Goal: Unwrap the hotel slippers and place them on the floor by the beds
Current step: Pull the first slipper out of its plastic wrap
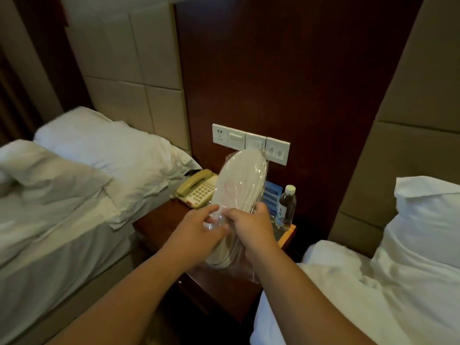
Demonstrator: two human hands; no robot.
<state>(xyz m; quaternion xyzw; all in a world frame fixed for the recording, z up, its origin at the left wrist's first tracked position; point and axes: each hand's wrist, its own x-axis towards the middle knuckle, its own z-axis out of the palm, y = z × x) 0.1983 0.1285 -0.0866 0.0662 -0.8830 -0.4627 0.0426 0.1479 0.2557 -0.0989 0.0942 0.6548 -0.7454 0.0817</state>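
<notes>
wrapped slippers [239, 180] held in the air by both hands. the long axis runs up and away from the fingers: one end lies beyond the fingertips, the other below the wrists. left hand [196, 230] pinches bunched clear plastic wrap [214, 221] with curled fingers; right hand [249, 225] curls round the pack's edge just beside it. neither hand is clearly nearer. likely next: pulling the film apart.

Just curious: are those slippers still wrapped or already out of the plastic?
Still wrapped. Shiny clear plastic covers the slippers, and the left hand and right hand both pinch its bunched part.
</notes>
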